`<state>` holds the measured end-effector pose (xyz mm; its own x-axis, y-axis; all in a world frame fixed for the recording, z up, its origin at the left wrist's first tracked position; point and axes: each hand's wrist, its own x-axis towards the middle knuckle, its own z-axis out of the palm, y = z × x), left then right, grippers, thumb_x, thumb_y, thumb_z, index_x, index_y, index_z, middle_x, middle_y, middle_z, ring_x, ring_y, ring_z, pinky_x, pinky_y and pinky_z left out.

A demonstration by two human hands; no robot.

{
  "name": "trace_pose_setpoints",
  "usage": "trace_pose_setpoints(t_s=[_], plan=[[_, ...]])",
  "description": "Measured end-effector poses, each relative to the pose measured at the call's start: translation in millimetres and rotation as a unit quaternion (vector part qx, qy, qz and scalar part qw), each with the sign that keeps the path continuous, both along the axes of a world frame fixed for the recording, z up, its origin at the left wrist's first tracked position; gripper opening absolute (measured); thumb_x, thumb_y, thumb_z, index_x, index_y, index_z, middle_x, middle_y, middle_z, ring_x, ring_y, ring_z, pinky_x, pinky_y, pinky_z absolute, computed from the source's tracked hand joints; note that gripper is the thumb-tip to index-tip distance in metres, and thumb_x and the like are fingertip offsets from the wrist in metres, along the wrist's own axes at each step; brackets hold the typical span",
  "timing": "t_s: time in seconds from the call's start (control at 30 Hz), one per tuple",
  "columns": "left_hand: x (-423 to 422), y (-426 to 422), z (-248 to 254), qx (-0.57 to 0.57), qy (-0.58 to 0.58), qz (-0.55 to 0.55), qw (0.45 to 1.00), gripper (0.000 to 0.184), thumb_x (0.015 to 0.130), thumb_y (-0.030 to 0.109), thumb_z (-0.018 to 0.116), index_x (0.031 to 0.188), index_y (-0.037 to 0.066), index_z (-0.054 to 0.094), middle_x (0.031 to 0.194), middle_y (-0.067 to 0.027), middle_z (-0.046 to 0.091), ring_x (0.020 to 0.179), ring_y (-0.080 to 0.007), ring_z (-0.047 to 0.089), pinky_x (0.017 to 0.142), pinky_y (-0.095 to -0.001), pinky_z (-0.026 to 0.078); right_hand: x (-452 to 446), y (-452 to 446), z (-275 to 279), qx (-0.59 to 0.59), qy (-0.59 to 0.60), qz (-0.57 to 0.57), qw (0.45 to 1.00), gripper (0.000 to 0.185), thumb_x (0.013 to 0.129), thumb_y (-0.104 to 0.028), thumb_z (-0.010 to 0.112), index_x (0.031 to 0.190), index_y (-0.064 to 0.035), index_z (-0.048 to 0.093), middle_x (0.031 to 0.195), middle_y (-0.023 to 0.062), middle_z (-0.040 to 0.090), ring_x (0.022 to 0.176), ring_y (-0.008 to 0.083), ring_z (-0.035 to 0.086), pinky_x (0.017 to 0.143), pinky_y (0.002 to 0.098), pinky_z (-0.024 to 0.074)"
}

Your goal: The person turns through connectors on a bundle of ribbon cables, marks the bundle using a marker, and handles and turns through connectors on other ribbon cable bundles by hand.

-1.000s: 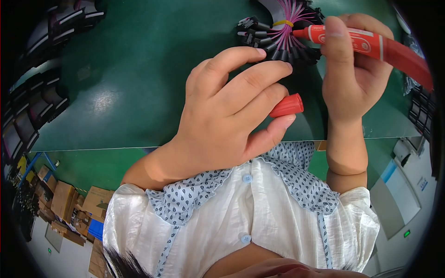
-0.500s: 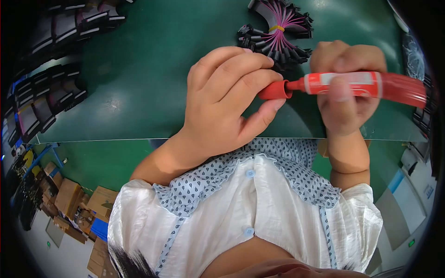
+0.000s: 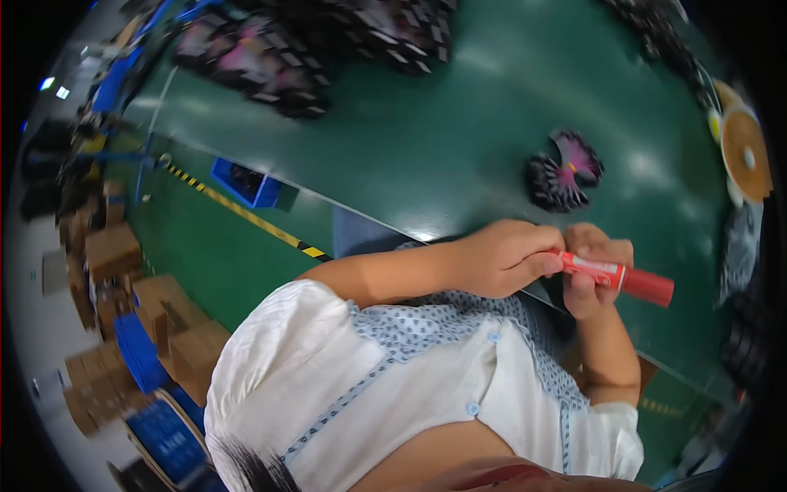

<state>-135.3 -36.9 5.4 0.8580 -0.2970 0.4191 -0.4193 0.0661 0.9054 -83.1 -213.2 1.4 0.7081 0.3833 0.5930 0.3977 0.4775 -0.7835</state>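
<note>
A red marker (image 3: pixel 600 270) with a pale label slants across my right hand (image 3: pixel 584 302), whose fingers and thumb wrap round its barrel. Its darker red end sticks out to the right. My left hand (image 3: pixel 510 259) is closed at the marker's other end, fingers and thumb pressed together. The red cap seen earlier in that hand is hidden by the fingers, so I cannot tell whether it sits on the tip. Just beyond my hands, a bundle of flat cables (image 3: pixel 571 168) with pink strands, black connectors and a yellow tie lies on the green table (image 3: pixel 459 156).
More dark cable bundles (image 3: pixel 254 61) lie at the far left of the table. A blue bin (image 3: pixel 246 182) is beyond the table's left edge, near a yellow-black striped strip (image 3: pixel 246 215). Cardboard boxes (image 3: pixel 176 312) stand at lower left. A round tan roll (image 3: pixel 746 152) is at far right.
The view has swung left and tilted, so the table edge now slants. My left hand has closed up to the marker's tip end, and the gap between cap and marker no longer shows.
</note>
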Motion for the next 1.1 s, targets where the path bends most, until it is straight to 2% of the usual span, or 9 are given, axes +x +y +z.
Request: trace_pose_setpoints(t_s=[0.07, 0.17, 0.27, 0.33, 0.4, 0.47, 0.73, 0.93, 1.1], plan=[[-8.2, 2.3, 1.1, -0.110, 0.249, -0.145, 0.951, 0.042, 0.111, 0.041, 0.044, 0.098, 0.003, 0.056, 0.071, 0.0000, 0.048, 0.058, -0.0141, 0.043, 0.053, -0.0285, 0.036, 5.6, -4.3, -0.7, -0.019, -0.040, 0.050, 0.998, 0.031, 0.091, -0.017, 0.077, 0.105, -0.0041, 0.051, 0.082, 0.0095, 0.057, 0.064, 0.0207, 0.051, 0.060, 0.0351, 0.0430], [-14.7, 2.0, 0.6, -0.241, 0.378, -0.256, 0.857, 0.045, 0.112, 0.043, 0.040, 0.096, 0.004, 0.054, 0.072, 0.0042, 0.039, 0.060, -0.0079, 0.031, 0.053, -0.0235, 0.028, 8.9, -8.0, 6.1, -0.039, -0.064, 0.095, 0.993, 0.029, 0.092, -0.015, 0.075, 0.104, -0.0030, 0.051, 0.086, 0.0093, 0.057, 0.066, 0.0198, 0.052, 0.061, 0.0343, 0.0434], [-18.3, 4.3, 11.6, -0.234, 0.415, -0.215, 0.853, 0.045, 0.112, 0.043, 0.039, 0.095, 0.005, 0.053, 0.070, 0.0041, 0.036, 0.059, -0.0084, 0.029, 0.053, -0.0242, 0.026, 14.4, -6.5, 1.2, -0.062, -0.031, 0.101, 0.992, 0.023, 0.095, -0.012, 0.071, 0.104, -0.0027, 0.053, 0.087, 0.0084, 0.057, 0.066, 0.0181, 0.052, 0.061, 0.0330, 0.0439], [-17.2, 11.8, 8.7, -0.093, 0.241, -0.077, 0.963, 0.036, 0.109, 0.038, 0.050, 0.109, 0.003, 0.057, 0.086, -0.0014, 0.051, 0.067, -0.0102, 0.043, 0.062, -0.0248, 0.040, 15.6, -9.7, 9.7, -0.127, 0.010, 0.081, 0.989, 0.020, 0.097, -0.012, 0.069, 0.104, -0.0028, 0.054, 0.087, 0.0080, 0.057, 0.067, 0.0177, 0.053, 0.062, 0.0326, 0.0440], [-15.7, 21.4, 11.7, 0.145, -0.036, 0.154, 0.977, 0.034, 0.107, 0.034, 0.056, 0.119, 0.003, 0.059, 0.101, -0.0050, 0.058, 0.075, -0.0111, 0.051, 0.071, -0.0256, 0.047, 15.7, -6.8, 14.3, -0.192, -0.049, 0.062, 0.978, 0.016, 0.098, -0.012, 0.067, 0.102, -0.0029, 0.055, 0.088, 0.0086, 0.059, 0.070, 0.0189, 0.057, 0.067, 0.0313, 0.0465], [-33.8, 36.8, 50.0, 0.046, 0.101, 0.149, 0.983, 0.046, 0.101, 0.029, 0.066, 0.139, 0.006, 0.055, 0.125, -0.0112, 0.058, 0.088, -0.0182, 0.060, 0.084, -0.0327, 0.051, 6.8, 0.5, 28.3, -0.299, -0.124, 0.023, 0.946, 0.014, 0.097, -0.011, 0.066, 0.100, -0.0030, 0.055, 0.089, 0.0090, 0.061, 0.073, 0.0193, 0.061, 0.069, 0.0306, 0.0478], [-61.5, 58.8, 69.5, 0.149, -0.048, 0.245, 0.957, 0.040, 0.093, 0.021, 0.075, 0.130, 0.010, 0.065, 0.109, -0.0060, 0.072, 0.100, -0.0213, 0.068, 0.092, -0.0332, 0.053, -39.3, 49.3, 22.7, -0.323, -0.054, -0.012, 0.945, 0.030, 0.099, -0.024, 0.068, 0.119, -0.0031, 0.059, 0.074, 0.0053, 0.061, 0.066, 0.0140, 0.060, 0.065, 0.0289, 0.0491], [-63.2, 99.4, 95.3, 0.135, 0.026, 0.217, 0.966, 0.036, 0.094, 0.013, 0.073, 0.129, 0.008, 0.065, 0.106, -0.0045, 0.072, 0.099, -0.0154, 0.068, 0.094, -0.0326, 0.052, -43.7, 68.3, 21.6, -0.220, 0.197, 0.189, 0.937, 0.045, 0.098, -0.017, 0.071, 0.135, -0.0021, 0.051, 0.120, 0.0055, 0.061, 0.096, 0.0109, 0.059, 0.082, 0.0249, 0.0483], [-42.2, 193.5, 149.7, 0.124, -0.162, 0.436, 0.877, 0.038, 0.096, 0.009, 0.071, 0.132, 0.004, 0.062, 0.120, -0.0055, 0.063, 0.108, -0.0146, 0.062, 0.095, -0.0302, 0.051, -36.2, 70.3, 15.1, -0.266, 0.123, 0.096, 0.951, 0.047, 0.100, -0.009, 0.064, 0.144, -0.0001, 0.052, 0.127, 0.0103, 0.065, 0.096, 0.0162, 0.068, 0.084, 0.0263, 0.0535]])
